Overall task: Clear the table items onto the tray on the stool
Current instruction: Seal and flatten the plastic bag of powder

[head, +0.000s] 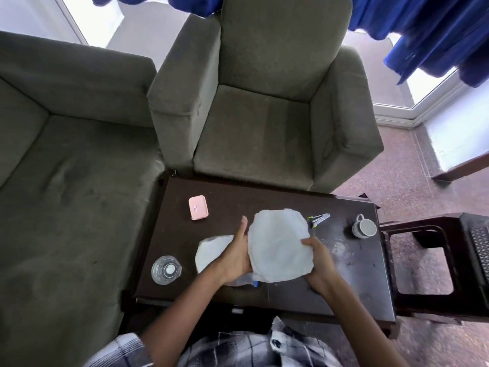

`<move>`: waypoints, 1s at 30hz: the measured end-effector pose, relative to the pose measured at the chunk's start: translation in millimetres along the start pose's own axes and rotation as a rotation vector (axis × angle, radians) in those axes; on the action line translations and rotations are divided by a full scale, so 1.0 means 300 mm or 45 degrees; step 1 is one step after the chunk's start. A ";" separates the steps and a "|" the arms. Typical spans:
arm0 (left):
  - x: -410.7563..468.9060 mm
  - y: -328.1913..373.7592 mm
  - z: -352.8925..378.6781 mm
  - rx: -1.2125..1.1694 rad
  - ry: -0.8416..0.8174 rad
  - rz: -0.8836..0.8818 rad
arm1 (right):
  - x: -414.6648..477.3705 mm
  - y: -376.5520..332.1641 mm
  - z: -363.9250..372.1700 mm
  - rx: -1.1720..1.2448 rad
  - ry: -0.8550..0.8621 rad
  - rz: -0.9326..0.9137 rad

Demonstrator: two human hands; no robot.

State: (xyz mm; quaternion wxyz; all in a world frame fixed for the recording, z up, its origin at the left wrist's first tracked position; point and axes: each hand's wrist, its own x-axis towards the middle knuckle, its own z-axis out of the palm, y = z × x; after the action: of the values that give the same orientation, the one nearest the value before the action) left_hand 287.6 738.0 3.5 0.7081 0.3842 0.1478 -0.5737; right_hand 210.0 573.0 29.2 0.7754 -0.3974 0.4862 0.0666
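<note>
A white round mat (279, 246) is held above the dark table (352, 284) by both hands: the left hand (235, 256) is closed on its left edge with the thumb raised, and the right hand (318, 260) is clamped on its right edge. A second white mat (211, 251) is seen lying flat on the table, just left of the left hand. A pink case (198, 207), a glass (166, 269), a stapler (318, 220) and a grey cup (364, 227) are spread over the tabletop. A dark stool (434, 260) is placed against the table's right end; whether a tray is on it cannot be told.
</note>
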 end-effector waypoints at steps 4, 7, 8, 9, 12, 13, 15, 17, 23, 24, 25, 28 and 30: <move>-0.032 0.000 -0.019 0.426 0.327 0.241 | 0.002 0.010 0.013 -0.154 -0.040 -0.026; -0.062 0.004 -0.020 0.529 0.388 0.321 | -0.010 0.018 0.007 -0.249 -0.180 -0.105; -0.070 0.006 -0.018 0.535 0.378 0.329 | -0.014 0.022 0.004 -0.287 -0.201 -0.137; -0.081 0.009 -0.014 0.541 0.365 0.330 | -0.016 0.030 0.000 -0.312 -0.199 -0.157; -0.101 0.007 -0.013 0.554 0.345 0.319 | -0.013 0.055 -0.008 -0.285 -0.164 -0.164; -0.107 0.008 -0.012 0.534 0.351 0.302 | -0.013 0.063 -0.011 -0.250 -0.172 -0.170; -0.111 0.007 -0.016 0.455 0.356 0.265 | -0.010 0.076 -0.019 -0.175 -0.188 -0.192; -0.116 0.009 -0.017 0.431 0.362 0.220 | -0.014 0.084 -0.025 -0.111 -0.221 -0.221; -0.135 0.012 -0.021 0.624 0.326 0.234 | -0.058 0.075 -0.033 -0.233 -0.298 -0.419; -0.140 0.013 -0.022 0.704 0.339 0.231 | -0.061 0.074 -0.036 -0.288 -0.290 -0.465; -0.146 0.017 -0.021 0.771 0.349 0.225 | -0.063 0.074 -0.038 -0.349 -0.281 -0.512; -0.149 0.033 -0.022 0.816 0.322 0.192 | -0.058 0.077 -0.043 -0.510 -0.162 -0.623; -0.151 0.042 -0.021 0.811 0.296 0.187 | -0.057 0.072 -0.049 -0.535 -0.102 -0.612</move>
State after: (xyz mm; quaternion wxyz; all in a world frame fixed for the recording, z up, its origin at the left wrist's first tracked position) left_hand 287.3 774.7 33.6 0.5705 0.6584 0.0130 -0.4908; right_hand 180.1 582.3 28.0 0.6885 -0.6493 0.3231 -0.0039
